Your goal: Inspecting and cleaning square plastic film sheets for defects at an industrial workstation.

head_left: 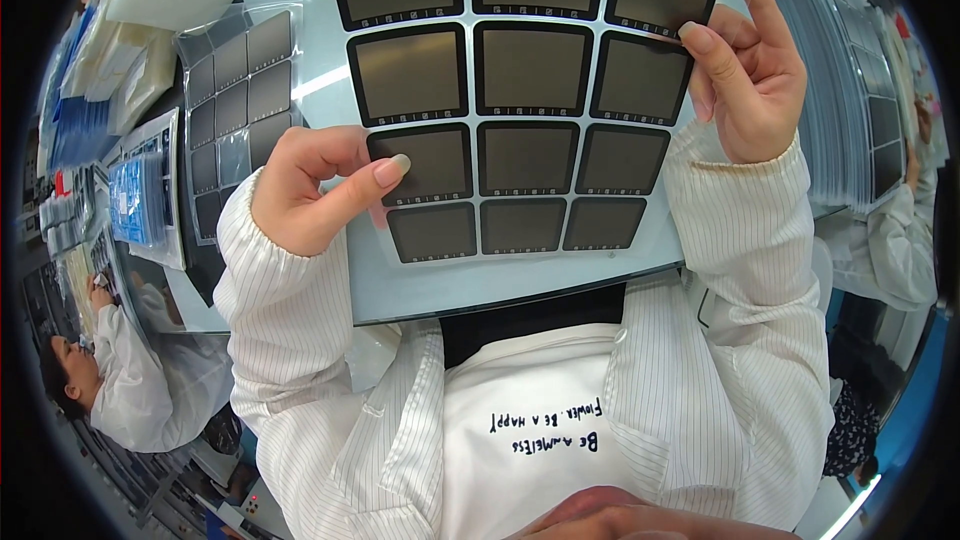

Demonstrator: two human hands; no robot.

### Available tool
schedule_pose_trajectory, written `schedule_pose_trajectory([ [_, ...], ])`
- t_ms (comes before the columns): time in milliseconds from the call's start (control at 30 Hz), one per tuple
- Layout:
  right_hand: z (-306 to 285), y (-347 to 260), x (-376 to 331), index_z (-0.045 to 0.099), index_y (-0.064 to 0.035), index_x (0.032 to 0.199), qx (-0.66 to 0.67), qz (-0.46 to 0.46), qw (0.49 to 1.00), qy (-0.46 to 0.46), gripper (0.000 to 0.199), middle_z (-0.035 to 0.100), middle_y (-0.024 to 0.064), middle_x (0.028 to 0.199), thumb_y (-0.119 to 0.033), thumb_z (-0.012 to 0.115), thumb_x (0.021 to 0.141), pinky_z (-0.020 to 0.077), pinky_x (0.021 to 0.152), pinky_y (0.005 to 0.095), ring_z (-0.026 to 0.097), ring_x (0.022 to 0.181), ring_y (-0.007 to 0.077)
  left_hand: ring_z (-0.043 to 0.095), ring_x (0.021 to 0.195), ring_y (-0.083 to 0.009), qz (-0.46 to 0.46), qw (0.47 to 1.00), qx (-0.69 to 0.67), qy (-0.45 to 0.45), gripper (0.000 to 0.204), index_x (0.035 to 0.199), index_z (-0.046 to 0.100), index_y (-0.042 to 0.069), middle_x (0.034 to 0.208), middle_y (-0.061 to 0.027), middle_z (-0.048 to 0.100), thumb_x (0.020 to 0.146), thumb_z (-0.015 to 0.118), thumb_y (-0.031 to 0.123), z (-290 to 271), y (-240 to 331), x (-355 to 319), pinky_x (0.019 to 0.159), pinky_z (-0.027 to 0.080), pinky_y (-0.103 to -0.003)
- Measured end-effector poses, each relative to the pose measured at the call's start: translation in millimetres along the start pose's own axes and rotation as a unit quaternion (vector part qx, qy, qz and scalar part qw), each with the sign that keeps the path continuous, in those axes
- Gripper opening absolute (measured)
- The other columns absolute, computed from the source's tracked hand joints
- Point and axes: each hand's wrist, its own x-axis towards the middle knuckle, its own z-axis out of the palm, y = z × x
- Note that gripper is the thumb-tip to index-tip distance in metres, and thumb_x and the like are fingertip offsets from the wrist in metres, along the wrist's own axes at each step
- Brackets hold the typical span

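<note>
The sheet (520, 110) is held up in front of the person, above the table (300, 60) and close to the head camera, probably so the light falls across its face and each panel can be looked over. The left hand (315, 190) pinches the sheet's lower left edge, thumb on the front over a dark panel and the other fingers behind, so its grip is closed on the sheet. The right hand (745, 80) takes the upper right edge in the same way, thumb pressed on the front and the index finger running up along the rim; holding at opposite edges likely keeps the thin sheet flat and keeps most of the panels free of fingers. The sheet itself is a clear or pale film carrying a grid of dark, matte, rounded squares, three across and four rows in view, each with a black border and a thin row of small marks along its lower edge; the top row is cut by the frame. A similar sheet (240, 100) lies on the table to the left, beside a blue tray (140, 200), and a stack (850, 70) of such sheets stands at the right. Another person (120, 380) in a white coat works at lower left.
</note>
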Motion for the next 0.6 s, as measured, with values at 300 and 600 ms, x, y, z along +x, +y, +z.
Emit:
schedule_pose_trajectory([
  [300,-0.3,-0.2,2.6,0.032,0.0035,0.133,-0.012,-0.016,1.000,-0.019,0.059,0.060,0.0110,0.067,0.008,0.055,0.078,0.0317,0.034,0.0158,0.043,0.036,0.0058,0.060,0.051,-0.0139,0.019,0.999,0.044,-0.014,0.031,0.060,0.054,0.001,0.055,-0.0068,0.059,0.085,0.059,0.020,-3.1,3.3,0.9,0.046,0.040,-0.024],
  [600,-5.5,2.0,2.5,0.033,0.0033,0.132,-0.041,-0.027,0.999,-0.019,0.059,0.061,0.0112,0.068,0.006,0.056,0.079,0.0316,0.033,0.0157,0.043,0.036,0.0061,0.057,0.049,-0.0130,0.023,0.999,0.033,-0.018,0.032,0.060,0.055,0.001,0.056,-0.0076,0.060,0.085,0.058,0.021,-2.7,2.2,1.4,0.046,0.041,-0.025],
])
